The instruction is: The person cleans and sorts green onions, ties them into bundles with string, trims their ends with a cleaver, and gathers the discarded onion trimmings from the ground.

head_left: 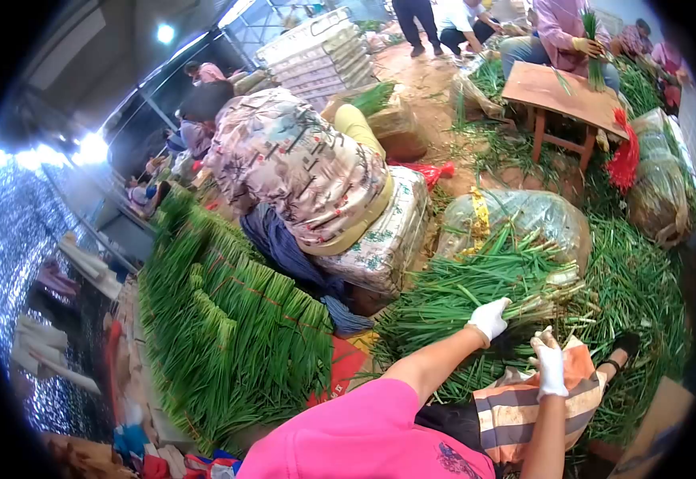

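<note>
My left hand (489, 321), in a white glove, is at a heap of long green chives (476, 283) with pale stem ends toward the right. Its fingers are bent down onto the stalks, and their tips are partly hidden among them. Closer to me, my right hand (550, 366), also gloved in white, is raised above a striped cloth (508, 415) on my lap. Its fingers are curled together near the pale stem ends. What they hold, if anything, is too small to make out.
Bundled chives (244, 327) are stacked at the left. A person in a patterned shirt (300, 160) sits in front of me on a wrapped block (400, 231). Behind the heap lies a clear plastic bag (523, 219). A wooden stool (563, 96) and other people are farther back; loose chives (635, 303) cover the right-hand floor.
</note>
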